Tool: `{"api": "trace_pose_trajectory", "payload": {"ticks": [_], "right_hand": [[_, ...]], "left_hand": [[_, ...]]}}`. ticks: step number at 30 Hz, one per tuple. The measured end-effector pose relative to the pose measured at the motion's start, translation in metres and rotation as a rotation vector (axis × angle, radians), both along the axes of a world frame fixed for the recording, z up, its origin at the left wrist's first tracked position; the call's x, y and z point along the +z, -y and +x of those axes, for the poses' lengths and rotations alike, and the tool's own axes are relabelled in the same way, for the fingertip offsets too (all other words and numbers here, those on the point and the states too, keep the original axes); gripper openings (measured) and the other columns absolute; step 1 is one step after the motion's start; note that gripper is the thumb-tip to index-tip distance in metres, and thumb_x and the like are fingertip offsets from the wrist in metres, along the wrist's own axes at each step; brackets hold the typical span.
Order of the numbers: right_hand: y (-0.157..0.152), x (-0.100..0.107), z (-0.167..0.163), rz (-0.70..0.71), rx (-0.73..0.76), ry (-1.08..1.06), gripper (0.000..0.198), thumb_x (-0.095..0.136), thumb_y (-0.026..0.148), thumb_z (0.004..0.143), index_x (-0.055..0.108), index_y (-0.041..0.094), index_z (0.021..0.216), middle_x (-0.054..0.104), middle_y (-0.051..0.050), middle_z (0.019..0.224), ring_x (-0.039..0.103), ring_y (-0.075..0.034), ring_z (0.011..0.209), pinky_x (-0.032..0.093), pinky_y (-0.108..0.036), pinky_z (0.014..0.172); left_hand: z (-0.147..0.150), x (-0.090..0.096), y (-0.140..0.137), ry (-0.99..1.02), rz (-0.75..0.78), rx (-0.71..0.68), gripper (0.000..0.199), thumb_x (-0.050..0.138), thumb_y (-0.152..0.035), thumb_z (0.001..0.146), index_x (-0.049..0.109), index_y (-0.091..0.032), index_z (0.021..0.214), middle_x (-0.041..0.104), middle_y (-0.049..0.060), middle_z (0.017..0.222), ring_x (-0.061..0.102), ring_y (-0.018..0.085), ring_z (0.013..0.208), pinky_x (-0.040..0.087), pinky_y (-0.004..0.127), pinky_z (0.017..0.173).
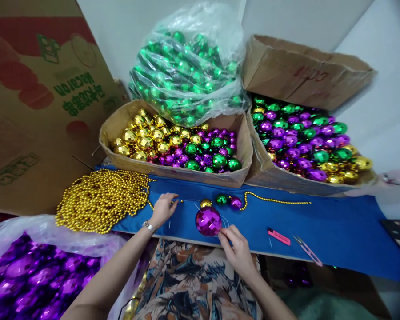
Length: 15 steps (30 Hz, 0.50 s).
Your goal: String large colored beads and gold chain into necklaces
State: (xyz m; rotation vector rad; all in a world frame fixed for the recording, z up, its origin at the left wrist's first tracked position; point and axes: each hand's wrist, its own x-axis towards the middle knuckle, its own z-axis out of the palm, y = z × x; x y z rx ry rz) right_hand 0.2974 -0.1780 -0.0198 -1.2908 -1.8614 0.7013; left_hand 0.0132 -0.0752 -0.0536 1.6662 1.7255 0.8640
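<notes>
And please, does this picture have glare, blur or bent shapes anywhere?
Head view: bright glints on the big purple ball, shine on the clear plastic bag; head view: purple balls at lower left look soft; head view: tall carton looks stretched, probably by a wide lens.

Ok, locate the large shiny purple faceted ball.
In the head view, the purple ball is at lower centre, over the blue cloth, with the right hand at its lower right edge.

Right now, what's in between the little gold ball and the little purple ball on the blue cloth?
In the head view, a green ball sits between the little gold ball and the little purple ball.
</notes>
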Motion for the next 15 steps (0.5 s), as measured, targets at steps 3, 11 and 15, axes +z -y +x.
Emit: {"api": "trace_pose_trajectory", "payload": {"ticks": [3, 11, 15], "right_hand": [[0.0, -0.003, 0.004, 0.008, -0.009, 0.0, 0.021, 0.043, 0.025, 0.097, 0.062, 0.019, 0.091, 0.058, -0.005, 0.08, 0.059, -0.017, 0.075, 0.048, -0.025, 0.067], [-0.006, -0.009, -0.002, 0.005, 0.005, -0.009, 0.023, 0.042, 0.025, 0.098, 0.063, 0.02, 0.092, 0.058, -0.005, 0.08, 0.06, -0.017, 0.074, 0.049, -0.025, 0.066], [-0.007, -0.008, -0.008, 0.017, 0.012, -0.028, 0.021, 0.042, 0.023, 0.097, 0.063, 0.02, 0.093, 0.059, -0.005, 0.081, 0.06, -0.016, 0.075, 0.049, -0.024, 0.067]], "left_hand": [[-0.015, -0.01, -0.02, -0.13, -0.012, 0.051, 0.021, 0.057, -0.022, 0.08, 0.068, -0.018, 0.096, 0.065, 0.015, 0.103, 0.051, 0.033, 0.109, 0.033, 0.045, 0.101], [-0.061, -0.004, -0.076, -0.189, -0.085, 0.2, 0.021, 0.05, -0.005, 0.074, 0.065, -0.014, 0.086, 0.061, 0.017, 0.095, 0.049, 0.032, 0.112, 0.035, 0.043, 0.097], [-0.053, -0.001, -0.079, -0.039, -0.094, 0.249, 0.013, 0.053, -0.011, 0.076, 0.064, -0.015, 0.082, 0.062, 0.015, 0.095, 0.049, 0.031, 0.114, 0.038, 0.041, 0.094]]}}
